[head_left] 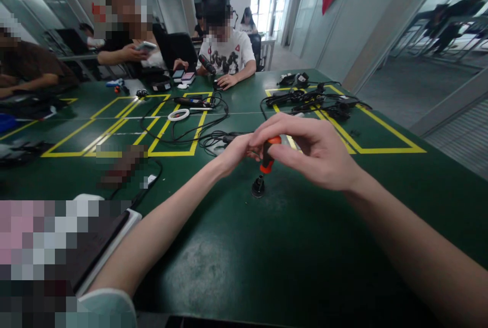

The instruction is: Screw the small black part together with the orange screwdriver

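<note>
My right hand (308, 150) is curled around the orange and black handle of a small screwdriver (267, 157), held upright with its tip pointing down. Just under it a small black round part (258, 186) stands on the green table (267, 267). My left hand (234, 152) reaches in from the left, and its fingertips pinch at the screwdriver next to my right hand. What lies between those fingers is hidden.
Black cables (190, 132) and a white ring (178, 114) lie among yellow floor-tape lines (168, 127) mid-table. More black gear and cables (316, 100) sit at the far right. People sit along the far and left edges. A dark device (99, 246) lies at my near left.
</note>
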Tool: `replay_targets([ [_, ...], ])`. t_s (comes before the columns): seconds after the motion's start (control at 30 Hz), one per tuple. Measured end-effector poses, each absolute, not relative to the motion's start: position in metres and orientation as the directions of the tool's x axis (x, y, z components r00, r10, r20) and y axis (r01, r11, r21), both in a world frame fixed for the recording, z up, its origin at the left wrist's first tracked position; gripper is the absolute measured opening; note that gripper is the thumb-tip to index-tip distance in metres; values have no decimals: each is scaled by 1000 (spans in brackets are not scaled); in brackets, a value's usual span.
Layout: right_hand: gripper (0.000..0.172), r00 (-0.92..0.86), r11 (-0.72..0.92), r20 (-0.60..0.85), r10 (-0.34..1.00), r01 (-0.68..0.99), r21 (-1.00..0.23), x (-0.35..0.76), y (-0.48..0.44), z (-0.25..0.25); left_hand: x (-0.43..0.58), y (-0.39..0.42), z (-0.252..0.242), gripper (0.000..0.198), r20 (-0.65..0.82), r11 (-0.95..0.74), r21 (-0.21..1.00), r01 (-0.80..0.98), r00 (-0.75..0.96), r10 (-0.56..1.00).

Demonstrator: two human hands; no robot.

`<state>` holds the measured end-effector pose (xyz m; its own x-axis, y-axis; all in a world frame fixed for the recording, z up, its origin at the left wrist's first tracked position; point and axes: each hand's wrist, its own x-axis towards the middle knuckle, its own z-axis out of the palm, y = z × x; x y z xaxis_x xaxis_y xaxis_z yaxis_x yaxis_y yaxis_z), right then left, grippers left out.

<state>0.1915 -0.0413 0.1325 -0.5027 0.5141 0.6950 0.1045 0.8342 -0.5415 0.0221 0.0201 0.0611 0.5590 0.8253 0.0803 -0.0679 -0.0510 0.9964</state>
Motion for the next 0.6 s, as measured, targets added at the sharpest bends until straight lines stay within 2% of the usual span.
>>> replay_targets([
  [0.1,8,-422,797,704,571,80,-599,187,-42,130,18,12,44,34,98,-125,992,22,498,861],
  [0.2,16,-386,716,649,656,45,-697,186,-43,129,4,-2,30,35,64,-129,986,108,464,884],
  [0.27,25,-417,633,588,693,-39,-773,188,-42,128,-7,-12,23,29,46,-136,978,158,475,879],
  [0.33,24,-465,539,541,701,-152,-829,188,-41,127,-17,-21,18,35,35,-157,965,208,492,870],
  [0.43,21,-497,430,504,706,-264,-863,185,-38,122,-25,-31,14,50,78,-334,876,347,582,809],
  [0.5,21,-481,429,510,713,-275,-860,182,-38,119,-26,-35,12,46,125,-440,815,378,626,770],
  [0.6,18,-449,484,546,708,-254,-837,178,-39,117,-25,-37,10,36,175,-487,791,370,626,760],
])
